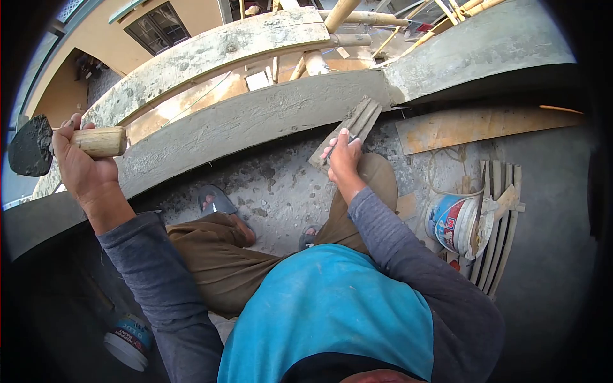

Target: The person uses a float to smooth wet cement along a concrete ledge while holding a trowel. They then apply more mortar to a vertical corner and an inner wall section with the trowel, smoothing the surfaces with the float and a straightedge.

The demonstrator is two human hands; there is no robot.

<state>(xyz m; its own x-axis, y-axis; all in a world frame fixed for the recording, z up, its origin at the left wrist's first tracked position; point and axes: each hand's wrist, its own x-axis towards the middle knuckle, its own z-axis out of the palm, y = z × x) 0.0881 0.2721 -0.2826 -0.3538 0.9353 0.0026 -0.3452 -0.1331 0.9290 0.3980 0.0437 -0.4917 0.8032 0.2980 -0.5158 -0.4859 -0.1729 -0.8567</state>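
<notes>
My left hand [86, 163] is raised at the far left, its fingers wrapped near the neck of a trowel. The trowel's pale wooden handle [102, 142] points right, and its broad dark blade [32, 147] sticks out to the left. In the middle, my right hand [345, 158] grips a long mortar-smeared plastering float [365, 119]. The float's far end overlaps the lower edge of a low curved wall [255, 115] coated in grey, damp-looking mortar. Part of the float's grip is hidden under my fingers.
Beyond the wall runs a splattered scaffold plank [223, 48] on bamboo poles [341, 14]. A paint bucket [450, 220] stands at right by several wooden strips [501, 223]. A curved board [485, 127] lies along the wall; another paint bucket [129, 341] sits lower left.
</notes>
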